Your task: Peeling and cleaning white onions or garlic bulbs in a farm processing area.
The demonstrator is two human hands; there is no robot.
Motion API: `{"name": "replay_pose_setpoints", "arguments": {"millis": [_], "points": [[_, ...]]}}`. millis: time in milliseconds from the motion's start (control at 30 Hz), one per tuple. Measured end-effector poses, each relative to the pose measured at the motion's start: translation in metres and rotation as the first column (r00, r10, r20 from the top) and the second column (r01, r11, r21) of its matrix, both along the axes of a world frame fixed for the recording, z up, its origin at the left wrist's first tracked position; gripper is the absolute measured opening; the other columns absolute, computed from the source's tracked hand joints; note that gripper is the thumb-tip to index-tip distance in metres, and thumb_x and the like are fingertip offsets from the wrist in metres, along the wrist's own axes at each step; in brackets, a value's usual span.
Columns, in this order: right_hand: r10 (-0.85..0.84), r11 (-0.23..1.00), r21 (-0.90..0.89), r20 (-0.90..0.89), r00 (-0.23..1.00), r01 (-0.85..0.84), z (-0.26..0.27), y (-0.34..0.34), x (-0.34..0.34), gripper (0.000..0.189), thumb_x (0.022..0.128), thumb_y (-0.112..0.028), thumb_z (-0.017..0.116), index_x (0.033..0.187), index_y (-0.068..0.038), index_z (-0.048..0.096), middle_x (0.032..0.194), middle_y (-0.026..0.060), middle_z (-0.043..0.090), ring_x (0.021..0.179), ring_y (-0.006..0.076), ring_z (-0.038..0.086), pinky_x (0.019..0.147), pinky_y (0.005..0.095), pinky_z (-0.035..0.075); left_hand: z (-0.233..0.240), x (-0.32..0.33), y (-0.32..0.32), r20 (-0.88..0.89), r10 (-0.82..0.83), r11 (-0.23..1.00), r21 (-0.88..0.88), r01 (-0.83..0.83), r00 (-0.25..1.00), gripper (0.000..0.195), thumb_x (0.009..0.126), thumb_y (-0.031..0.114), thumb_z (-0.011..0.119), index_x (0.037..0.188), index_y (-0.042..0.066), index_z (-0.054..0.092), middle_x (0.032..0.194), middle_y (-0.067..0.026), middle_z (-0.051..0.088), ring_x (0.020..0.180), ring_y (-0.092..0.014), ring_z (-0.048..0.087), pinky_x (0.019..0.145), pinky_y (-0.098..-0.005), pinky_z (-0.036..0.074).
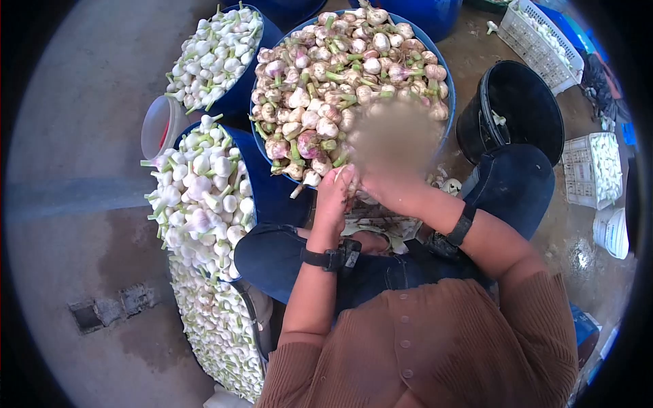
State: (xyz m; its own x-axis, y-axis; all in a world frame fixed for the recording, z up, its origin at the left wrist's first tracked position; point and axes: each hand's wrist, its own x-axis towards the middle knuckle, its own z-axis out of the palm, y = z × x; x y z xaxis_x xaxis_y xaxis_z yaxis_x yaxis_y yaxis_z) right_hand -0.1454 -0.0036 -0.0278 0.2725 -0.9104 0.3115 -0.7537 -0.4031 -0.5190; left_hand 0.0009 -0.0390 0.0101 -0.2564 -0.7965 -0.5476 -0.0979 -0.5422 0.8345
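Before me stands a blue tub (453, 109) heaped with unpeeled garlic bulbs (326, 97), their skins brownish and purple, their green stems cut short. At its near rim my left hand (335, 196) is closed around a pale garlic bulb (352, 184). My right hand (390, 191) is beside it, fingers towards the same bulb. A blurred patch covers part of the right hand and the tub's near right side, so its grip and anything else in it are hidden. Beneath both hands, peelings and soil-like scraps (380, 217) lie between my legs.
Whiter garlic fills a blue drum (275, 168) at left, another blue drum (265, 41) behind it, and a large heap (219, 326) nearer me. A clear plastic tub (155, 127) stands beside them. On the right are a black bucket (530, 102) and white crates (579, 171), (530, 46) holding garlic.
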Motion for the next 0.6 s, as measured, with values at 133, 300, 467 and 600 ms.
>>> {"name": "replay_pose_setpoints", "arguments": {"millis": [133,300,467,600], "points": [[0.105,0.978,0.19,-0.098,0.99,-0.085,0.016,0.008,0.003,0.013,0.072,-0.018,0.057,0.069,-0.006,0.059,0.07,0.012,0.058,0.067,0.0299,0.057,0.063,0.0376,0.048,-0.01,0.014,0.001,-0.055,-0.073,0.995,0.067,0.077,0.996,0.029,0.083,0.039,0.054,0.08,0.01,0.052,0.059,0.0025,0.049,0.039,-0.004,0.034,0.034,-0.0189,0.022],[-0.505,0.49,0.839,0.495,0.707,-0.237,0.005,-0.005,0.0,0.025,0.085,-0.021,0.049,0.072,-0.001,0.058,0.065,0.0057,0.058,0.057,0.0147,0.058,0.043,0.0277,0.045,-0.013,0.014,0.005,-0.314,0.047,0.975,0.22,0.024,0.948,0.034,0.083,0.04,0.054,0.092,0.008,0.053,0.067,-0.0006,0.053,0.044,-0.009,0.041,0.04,-0.0201,0.03],[-0.656,0.494,0.777,0.628,0.418,-0.391,0.012,0.002,-0.002,0.027,0.088,-0.021,0.048,0.076,0.0,0.059,0.064,0.0055,0.057,0.049,0.0097,0.051,0.037,0.0231,0.039,-0.002,0.016,-0.002,-0.205,-0.191,0.978,0.042,0.203,0.96,0.048,0.086,0.036,0.053,0.119,0.001,0.046,0.099,-0.0048,0.057,0.084,-0.012,0.055,0.068,-0.0241,0.044],[-0.415,0.744,0.654,0.615,0.67,-0.139,-0.009,0.005,-0.002,0.023,0.087,-0.019,0.05,0.08,0.001,0.061,0.065,0.0057,0.058,0.051,0.0104,0.051,0.038,0.0243,0.04,0.002,0.024,-0.002,-0.005,-0.435,0.9,-0.032,0.435,0.9,0.058,0.08,0.022,0.064,0.128,0.002,0.039,0.108,-0.0036,0.052,0.095,-0.012,0.051,0.081,-0.0249,0.042]]}}
